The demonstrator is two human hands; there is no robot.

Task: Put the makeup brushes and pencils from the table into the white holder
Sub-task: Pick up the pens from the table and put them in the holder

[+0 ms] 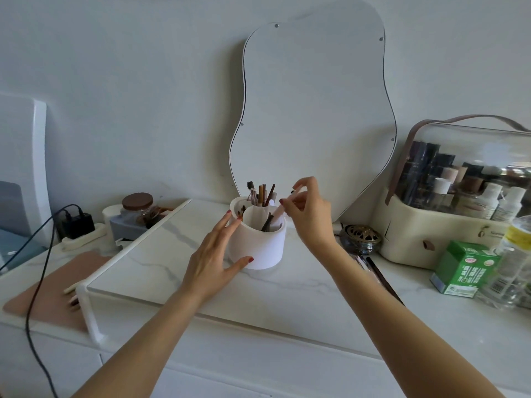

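The white holder (264, 245) stands on the marble shelf in front of the mirror, with several pencils and brushes (262, 194) upright in its back compartments. My left hand (214, 255) rests against the holder's left side, fingers straight, thumb at its base. My right hand (309, 209) hovers over the holder's right rim and pinches a pale pink brush (283, 206), whose lower end dips into the front compartment beside a dark brush (267, 222). More brushes (376, 272) lie on the table to the right, partly hidden by my right forearm.
A wavy mirror (313, 116) leans on the wall. A cream cosmetics case (448, 214), a green box (462, 268) and a clear bottle (514, 262) crowd the right. A dark ornate jar (362, 237) sits behind my right wrist. A pink mat (48, 294), cable and charger lie left.
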